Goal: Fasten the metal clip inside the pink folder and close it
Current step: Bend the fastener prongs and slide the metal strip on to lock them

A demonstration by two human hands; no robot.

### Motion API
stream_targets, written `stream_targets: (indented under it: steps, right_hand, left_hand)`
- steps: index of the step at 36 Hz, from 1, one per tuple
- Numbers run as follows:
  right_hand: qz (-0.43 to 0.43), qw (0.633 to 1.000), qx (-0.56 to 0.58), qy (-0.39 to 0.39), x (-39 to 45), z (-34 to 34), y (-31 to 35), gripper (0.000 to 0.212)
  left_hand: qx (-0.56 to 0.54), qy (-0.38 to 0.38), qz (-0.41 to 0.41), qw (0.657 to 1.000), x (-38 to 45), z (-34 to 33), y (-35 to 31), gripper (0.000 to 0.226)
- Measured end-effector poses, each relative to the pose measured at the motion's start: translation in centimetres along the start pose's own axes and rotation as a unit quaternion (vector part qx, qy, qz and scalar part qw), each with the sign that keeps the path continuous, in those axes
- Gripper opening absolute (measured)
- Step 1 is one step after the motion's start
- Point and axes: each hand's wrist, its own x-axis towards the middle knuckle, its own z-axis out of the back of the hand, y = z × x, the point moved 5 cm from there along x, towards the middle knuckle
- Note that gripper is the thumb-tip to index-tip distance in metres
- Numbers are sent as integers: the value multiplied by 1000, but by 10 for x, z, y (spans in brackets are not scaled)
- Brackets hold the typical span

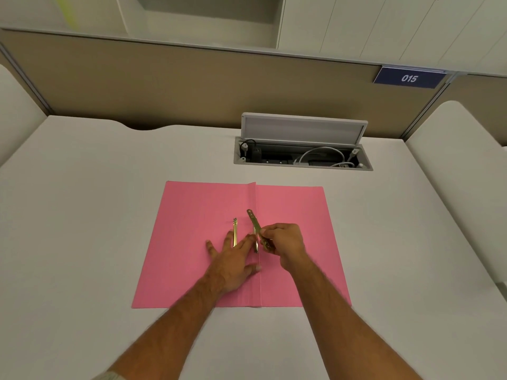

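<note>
Left hand [233, 259] flat, fingers spread, on open pink folder [192, 242]; right hand [282, 239] pinches tilted metal clip [253, 219].

I saw the flat pink paper folder [192, 242] lying open on the white surface [82, 215], its centre crease running away from me. My left hand [233, 264] lay flat with spread fingers on the left leaf beside the crease, a thin brass prong [235, 233] showing between two fingers. My right hand [285, 242] pinched a loose brass clip bar [253, 219], tilted over the crease. Beyond stood an open grey cable hatch [301, 149] and a blue "015" sign [408, 78].
</note>
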Motion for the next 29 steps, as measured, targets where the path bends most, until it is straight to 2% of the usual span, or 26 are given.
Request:
stream_targets:
  steps: [4,10,29]
  right_hand:
    - [-10,1000,12,19,0,-1,-4,15]
    - [-36,998,33,30,-1,-2,-3,16]
    - [-86,996,28,19,-1,-2,-1,12]
  left_hand:
    - [-24,-40,19,999,1,3,-8,61]
    - [-53,-76,31,995,2,9,-20,45]
    - [-60,-91,57,992,3,10,-23,43]
